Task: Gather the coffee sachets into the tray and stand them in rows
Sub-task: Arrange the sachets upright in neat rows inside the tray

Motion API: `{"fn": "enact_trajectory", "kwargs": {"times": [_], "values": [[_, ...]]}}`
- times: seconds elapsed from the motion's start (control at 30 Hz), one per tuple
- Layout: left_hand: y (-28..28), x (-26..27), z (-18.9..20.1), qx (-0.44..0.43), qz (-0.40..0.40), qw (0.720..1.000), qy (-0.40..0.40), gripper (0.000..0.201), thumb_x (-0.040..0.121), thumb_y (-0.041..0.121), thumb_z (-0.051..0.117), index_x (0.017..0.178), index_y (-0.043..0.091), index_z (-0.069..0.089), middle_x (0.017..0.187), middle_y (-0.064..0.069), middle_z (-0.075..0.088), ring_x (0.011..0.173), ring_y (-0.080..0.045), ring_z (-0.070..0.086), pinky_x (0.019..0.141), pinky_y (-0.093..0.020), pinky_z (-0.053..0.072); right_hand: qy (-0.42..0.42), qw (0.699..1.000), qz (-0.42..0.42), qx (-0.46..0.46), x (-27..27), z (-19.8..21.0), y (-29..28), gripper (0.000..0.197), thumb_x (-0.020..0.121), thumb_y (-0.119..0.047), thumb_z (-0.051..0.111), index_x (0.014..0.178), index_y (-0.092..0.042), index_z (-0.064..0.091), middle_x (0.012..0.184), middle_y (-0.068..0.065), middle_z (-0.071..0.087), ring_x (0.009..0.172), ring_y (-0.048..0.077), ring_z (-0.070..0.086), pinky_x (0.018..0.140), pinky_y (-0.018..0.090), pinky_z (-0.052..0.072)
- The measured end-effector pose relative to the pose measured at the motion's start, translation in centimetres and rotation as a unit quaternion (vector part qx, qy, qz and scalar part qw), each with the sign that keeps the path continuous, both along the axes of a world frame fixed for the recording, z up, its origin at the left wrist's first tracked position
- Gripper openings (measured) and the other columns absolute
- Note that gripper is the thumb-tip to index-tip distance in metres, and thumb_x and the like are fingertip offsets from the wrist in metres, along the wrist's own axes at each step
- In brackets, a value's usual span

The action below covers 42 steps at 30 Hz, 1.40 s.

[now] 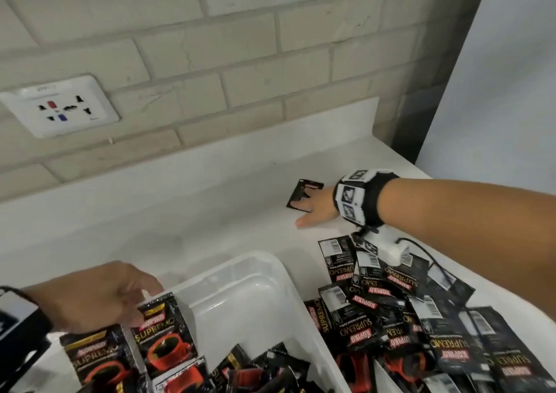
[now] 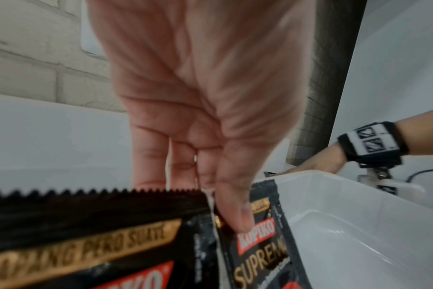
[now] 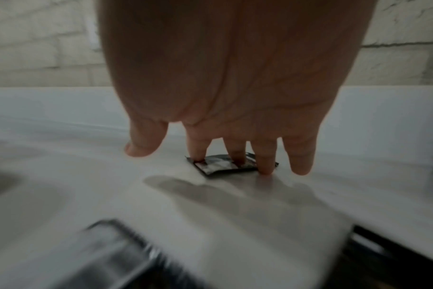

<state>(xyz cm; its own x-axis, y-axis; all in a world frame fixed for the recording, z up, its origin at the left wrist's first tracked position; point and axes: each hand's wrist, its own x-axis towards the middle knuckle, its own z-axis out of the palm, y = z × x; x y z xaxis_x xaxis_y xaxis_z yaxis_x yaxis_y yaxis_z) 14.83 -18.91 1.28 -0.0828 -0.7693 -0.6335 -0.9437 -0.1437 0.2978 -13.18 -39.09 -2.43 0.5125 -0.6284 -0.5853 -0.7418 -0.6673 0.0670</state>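
Observation:
A translucent white tray [image 1: 249, 255] sits on the white counter, front centre. Black Kopiko sachets stand at its left end, and more lie jumbled along its near side. My left hand [image 1: 120, 299] holds an upright sachet [image 1: 162, 332] there. In the left wrist view the thumb [image 2: 235, 215] presses that sachet's [image 2: 262, 244] front while the fingers reach behind a neighbouring sachet [image 2: 87, 234]. My right hand [image 1: 313, 209] is stretched far back, fingers straight, pressing on a lone sachet [image 1: 301, 191] lying flat on the counter. The right wrist view shows three fingertips on this sachet [image 3: 220, 166].
A loose pile of sachets [image 1: 406, 317] lies on the counter right of the tray. A brick wall with a socket plate [image 1: 60, 106] and a low white backsplash [image 1: 210, 152] close off the back. A pale panel [image 1: 496, 76] stands at the right.

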Motion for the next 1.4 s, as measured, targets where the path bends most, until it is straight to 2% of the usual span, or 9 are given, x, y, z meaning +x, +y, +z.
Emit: {"fn": "enact_trajectory", "kwargs": {"times": [0.33,0.7,0.8,0.83,0.87,0.97,1.07,1.13,1.4], "values": [[-1.3,-1.6,0.7,0.070,0.067,0.995,-0.022,0.022,0.085,0.010,0.062,0.099,0.026,0.068,0.085,0.006,0.075,0.078,-0.013,0.071,0.077,-0.035,0.056,0.001,0.993,0.013,0.116,-8.4,1.4,7.4,0.060,0.090,-0.062,0.019,0.145,-0.041,0.009,0.156,0.000,-0.005,0.144,0.018,0.001,0.114,0.042,-0.001],[-2.7,-3.6,-0.6,0.035,0.046,0.998,-0.030,0.021,0.080,0.018,0.072,0.099,0.024,0.065,0.082,0.006,0.075,0.074,-0.010,0.070,0.073,-0.026,0.052,-0.290,0.939,-0.167,0.074,-17.9,4.4,11.8,0.051,0.085,-0.053,0.037,0.136,-0.043,0.034,0.145,-0.016,0.034,0.125,-0.001,0.033,0.100,0.016,0.023],[-1.4,-0.5,-1.7,-0.049,0.027,0.998,-0.041,0.084,0.059,0.054,0.080,0.118,0.003,0.051,0.101,0.013,0.070,0.091,-0.002,0.063,0.093,-0.034,0.046,-0.253,0.943,-0.188,0.106,-21.5,3.8,14.4,0.056,0.077,-0.060,0.036,0.131,-0.048,0.029,0.144,-0.017,0.034,0.124,-0.002,0.033,0.095,0.011,0.027],[-1.2,0.2,-1.7,-0.032,0.003,0.998,-0.058,0.133,0.056,0.063,0.078,0.135,0.011,-0.016,0.104,0.016,0.067,0.094,0.002,0.059,0.096,-0.036,0.044,-0.236,0.946,-0.190,0.120,-22.3,3.3,15.0,0.056,0.077,-0.061,0.037,0.130,-0.049,0.026,0.145,-0.014,0.032,0.127,0.000,0.031,0.096,0.010,0.027],[0.2,-0.6,-0.9,-0.072,0.017,0.997,-0.009,0.063,0.055,0.066,0.073,0.111,0.055,0.046,0.102,0.021,0.064,0.095,0.004,0.056,0.096,-0.034,0.043,-0.221,0.948,-0.190,0.127,-22.9,2.8,15.2,0.054,0.081,-0.058,0.038,0.132,-0.047,0.025,0.148,-0.011,0.029,0.131,0.003,0.029,0.099,0.012,0.025],[1.7,-4.9,2.8,-0.196,0.022,0.980,0.001,0.050,0.043,0.090,0.054,0.088,0.067,0.055,0.092,0.036,0.059,0.092,0.011,0.053,0.087,-0.030,0.041,-0.191,0.957,-0.192,0.099,-22.7,2.3,13.9,0.056,0.091,-0.047,0.041,0.142,-0.037,0.020,0.156,-0.001,0.008,0.142,0.010,0.010,0.110,0.021,0.009],[4.2,-9.7,5.9,-0.281,-0.005,0.959,0.025,0.045,0.048,0.094,0.042,0.091,0.081,0.041,0.091,0.052,0.052,0.089,0.024,0.052,0.081,-0.021,0.039,-0.183,0.963,-0.186,0.064,-19.8,2.4,11.5,0.060,0.092,-0.049,0.039,0.145,-0.034,0.016,0.156,0.003,-0.001,0.143,0.016,0.005,0.114,0.029,0.005],[6.1,-13.3,7.1,-0.309,-0.018,0.949,0.061,0.042,0.054,0.093,0.040,0.094,0.080,0.042,0.099,0.054,0.047,0.092,0.033,0.043,0.076,-0.016,0.038,-0.173,0.968,-0.175,0.055,-17.6,2.4,9.8,0.061,0.093,-0.052,0.034,0.146,-0.033,0.013,0.156,0.004,-0.004,0.144,0.019,0.006,0.115,0.035,0.006],[12.1,-24.1,4.4,-0.305,-0.155,0.927,0.157,0.035,0.086,0.062,0.037,0.116,0.047,0.049,0.114,0.032,0.054,0.104,0.017,0.050,0.082,-0.010,0.045,-0.070,0.990,-0.114,0.041,-14.3,-0.2,8.8,0.048,0.101,-0.029,0.021,0.148,-0.020,0.014,0.156,0.011,0.008,0.142,0.032,0.009,0.116,0.037,0.009]]}}
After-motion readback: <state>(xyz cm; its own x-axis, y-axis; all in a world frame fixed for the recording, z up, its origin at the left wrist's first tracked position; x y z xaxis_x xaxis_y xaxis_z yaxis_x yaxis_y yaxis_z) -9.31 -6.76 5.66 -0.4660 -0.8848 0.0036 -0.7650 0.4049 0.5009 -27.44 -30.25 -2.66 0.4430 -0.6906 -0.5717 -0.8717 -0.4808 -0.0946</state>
